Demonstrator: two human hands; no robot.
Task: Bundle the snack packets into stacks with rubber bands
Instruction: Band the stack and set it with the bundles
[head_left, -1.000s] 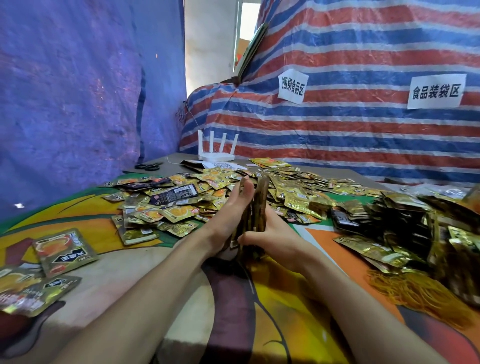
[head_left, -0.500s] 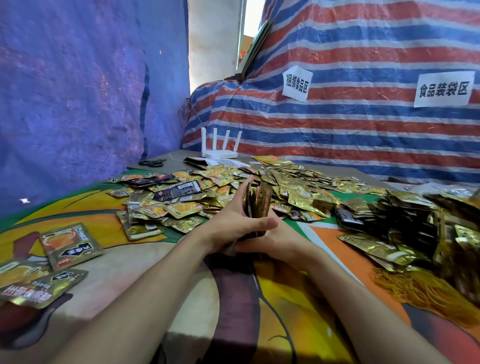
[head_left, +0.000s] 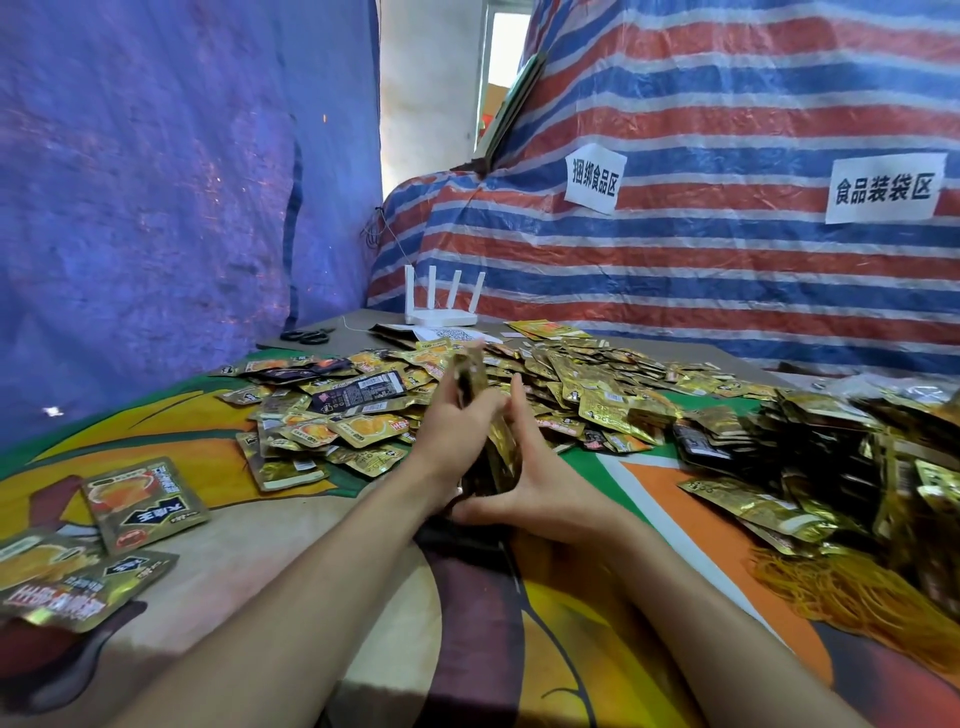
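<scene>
A stack of gold snack packets (head_left: 470, 376) stands on edge at the table's middle, held between both hands. My left hand (head_left: 449, 434) grips its left side, fingers curled round the stack. On the stack's right side, my right hand (head_left: 540, 480) presses with straight fingers pointing up and the thumb under the bottom. Behind them spreads a big heap of loose gold packets (head_left: 545, 379). A pile of yellow rubber bands (head_left: 857, 592) lies at the right front. No band shows on the held stack.
Bundled dark and gold packets (head_left: 841, 447) pile up at the right. Three loose packets (head_left: 140, 501) lie at the left front. A white router (head_left: 441, 306) and black scissors (head_left: 306, 336) sit at the far edge. Tarps wall the table on the left and back.
The stack has been lifted and its top now sticks up above my left hand. My right fingers have straightened up along its right side.
</scene>
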